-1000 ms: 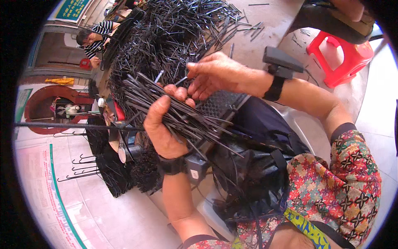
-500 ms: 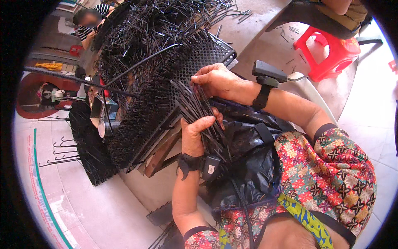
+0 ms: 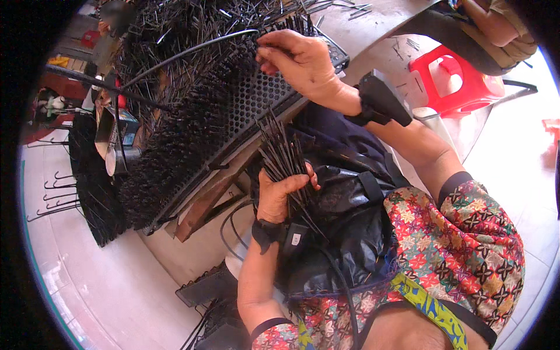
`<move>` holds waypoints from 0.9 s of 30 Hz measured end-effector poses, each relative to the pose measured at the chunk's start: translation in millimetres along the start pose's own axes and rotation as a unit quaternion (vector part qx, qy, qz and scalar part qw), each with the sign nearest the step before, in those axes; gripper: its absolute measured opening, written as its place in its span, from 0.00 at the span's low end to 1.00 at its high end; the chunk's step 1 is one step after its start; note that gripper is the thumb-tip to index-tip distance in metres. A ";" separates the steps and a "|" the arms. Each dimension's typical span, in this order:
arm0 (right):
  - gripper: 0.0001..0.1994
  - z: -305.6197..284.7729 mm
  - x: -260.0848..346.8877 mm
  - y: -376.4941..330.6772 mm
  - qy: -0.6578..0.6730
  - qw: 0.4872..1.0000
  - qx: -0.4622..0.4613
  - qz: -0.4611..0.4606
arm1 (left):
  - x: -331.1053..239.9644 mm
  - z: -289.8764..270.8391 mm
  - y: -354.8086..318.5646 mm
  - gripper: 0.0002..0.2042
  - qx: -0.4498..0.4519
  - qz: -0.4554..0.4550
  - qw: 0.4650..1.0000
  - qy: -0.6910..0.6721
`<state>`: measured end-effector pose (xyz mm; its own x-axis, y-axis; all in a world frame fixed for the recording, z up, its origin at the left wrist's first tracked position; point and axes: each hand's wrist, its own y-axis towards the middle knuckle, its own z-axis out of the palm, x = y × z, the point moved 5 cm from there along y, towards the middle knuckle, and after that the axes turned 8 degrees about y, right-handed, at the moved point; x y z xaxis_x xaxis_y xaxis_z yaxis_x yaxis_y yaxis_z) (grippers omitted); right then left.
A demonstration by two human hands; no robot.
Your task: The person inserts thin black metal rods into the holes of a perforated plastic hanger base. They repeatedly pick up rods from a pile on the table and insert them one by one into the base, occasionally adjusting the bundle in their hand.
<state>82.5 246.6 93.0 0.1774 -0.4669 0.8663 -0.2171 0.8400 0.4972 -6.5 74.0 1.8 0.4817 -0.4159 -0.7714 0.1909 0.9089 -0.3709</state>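
Observation:
My left hand [image 3: 279,191] is closed around a bundle of thin black sticks [image 3: 281,150], held over my black apron [image 3: 350,216]. Up and ahead of it, my right hand [image 3: 306,67] hovers at the perforated black board [image 3: 256,87], thumb and fingers pinched together. Whatever sits between those fingertips is too small or dark to make out. Dense rows of upright black sticks [image 3: 181,140] fill the left part of the board; bare holes show on its right part. The board rests tilted on a wooden frame [image 3: 201,219].
A heap of loose black sticks [image 3: 192,29] lies behind the board. To the left hang black metal hooks [image 3: 61,195] beside a metal cup [image 3: 119,160] and a small box [image 3: 114,128]. A red stool [image 3: 461,87] and another person's arm [image 3: 487,23] are at the right.
My right hand has left the bundle and moved up and forward to the board. My left hand stays around the sticks. The view has shifted, so the board appears further left.

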 end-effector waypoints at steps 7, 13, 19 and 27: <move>0.07 20.7 0.1 6.9 -0.097 0.981 0.027 -0.164 | -7.4 5.7 -1.8 0.13 -0.003 0.042 0.997 0.060; 0.08 36.6 0.8 8.5 -0.206 0.935 0.118 -0.262 | -8.0 7.6 -0.5 0.11 -0.016 0.036 0.998 0.053; 0.12 61.7 -7.6 10.4 -0.380 0.831 0.336 -0.230 | -5.7 9.3 2.4 0.12 -0.008 0.041 0.998 0.050; 0.13 14.1 7.2 -4.6 -0.219 0.940 0.248 0.086 | -10.6 9.7 4.4 0.12 -0.007 0.072 0.995 0.067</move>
<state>71.2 235.4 97.6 -0.2904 -0.4956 0.8186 -0.6460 0.7326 0.2143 -2.4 82.6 13.4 0.3852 -0.2825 -0.8785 0.1165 0.9593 -0.2574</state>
